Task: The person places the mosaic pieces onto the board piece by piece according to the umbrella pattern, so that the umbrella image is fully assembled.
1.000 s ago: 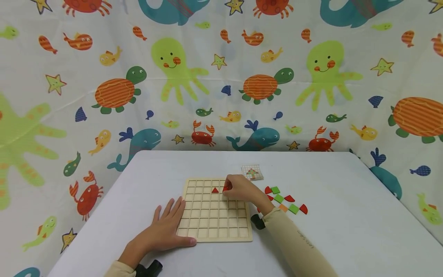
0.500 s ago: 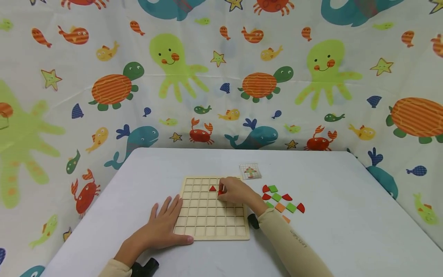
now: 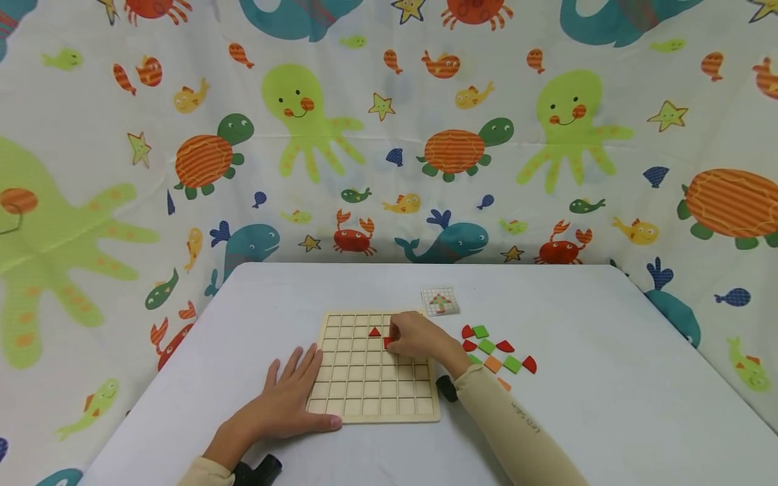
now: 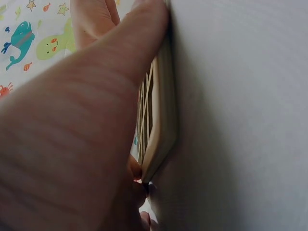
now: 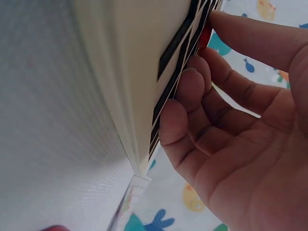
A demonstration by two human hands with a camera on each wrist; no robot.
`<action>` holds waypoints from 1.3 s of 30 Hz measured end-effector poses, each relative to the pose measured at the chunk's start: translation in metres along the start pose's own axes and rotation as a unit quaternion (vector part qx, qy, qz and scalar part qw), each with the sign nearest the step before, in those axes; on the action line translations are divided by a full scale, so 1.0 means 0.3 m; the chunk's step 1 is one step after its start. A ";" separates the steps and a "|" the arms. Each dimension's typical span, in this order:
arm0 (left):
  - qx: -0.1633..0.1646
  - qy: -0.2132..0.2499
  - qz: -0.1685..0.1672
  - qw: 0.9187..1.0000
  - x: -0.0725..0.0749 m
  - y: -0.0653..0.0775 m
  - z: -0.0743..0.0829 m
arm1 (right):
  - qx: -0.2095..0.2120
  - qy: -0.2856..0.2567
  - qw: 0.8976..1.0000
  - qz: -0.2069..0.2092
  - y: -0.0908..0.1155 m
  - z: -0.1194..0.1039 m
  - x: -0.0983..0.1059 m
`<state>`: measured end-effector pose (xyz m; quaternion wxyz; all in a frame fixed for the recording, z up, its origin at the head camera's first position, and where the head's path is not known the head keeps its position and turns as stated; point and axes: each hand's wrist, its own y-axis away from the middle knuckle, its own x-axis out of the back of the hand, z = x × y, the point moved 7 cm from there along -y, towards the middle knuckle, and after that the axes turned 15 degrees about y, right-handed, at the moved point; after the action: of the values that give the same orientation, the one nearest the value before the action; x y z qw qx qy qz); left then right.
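Note:
A square wooden grid board [image 3: 365,378] lies on the white table. My left hand [image 3: 282,403] rests along its left side, fingers spread and thumb at the front left corner; the left wrist view shows that hand [image 4: 77,110] at the board's edge. Over the board's upper right part, my right hand [image 3: 418,335] pinches a small red tile [image 3: 387,343] low at the grid, partly hidden by the fingers. In the right wrist view the red tile [image 5: 205,37] shows between thumb and index finger. A red triangle tile [image 3: 374,332] sits in a cell just left of it.
Several loose tiles lie right of the board, among them a green square [image 3: 512,364], an orange square [image 3: 493,364] and a red quarter-round [image 3: 530,364]. A pattern card [image 3: 440,301] lies behind the board. A printed curtain [image 3: 377,135] hangs behind the table.
My right hand has brought the red tile slightly nearer and lower, toward a cell below and right of the triangle. My left hand stays on the board's edge. The head view has shifted slightly.

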<state>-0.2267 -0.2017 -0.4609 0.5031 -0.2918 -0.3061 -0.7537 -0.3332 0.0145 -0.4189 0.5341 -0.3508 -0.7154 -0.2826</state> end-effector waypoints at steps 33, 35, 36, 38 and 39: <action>-0.002 0.006 0.007 1.000 -0.013 0.017 0.014 | -0.132 -0.035 0.991 0.003 0.249 0.386 0.297; -0.001 0.008 0.005 1.000 -0.015 0.017 0.018 | -0.148 -0.030 0.988 -0.018 0.254 0.422 0.269; 0.000 0.007 0.004 1.000 -0.016 0.017 0.019 | -0.152 -0.028 0.988 -0.027 0.256 0.436 0.255; 0.001 0.005 0.002 1.000 -0.016 0.014 0.022 | -0.162 -0.028 0.985 -0.049 0.259 0.462 0.227; 0.001 0.004 0.002 1.000 -0.016 0.013 0.024 | -0.167 -0.029 0.984 -0.062 0.260 0.473 0.214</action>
<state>-0.2207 -0.1947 -0.4592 0.5061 -0.2887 -0.3047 -0.7534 -0.3626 0.1843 -0.3930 0.4284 -0.3986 -0.6936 -0.4201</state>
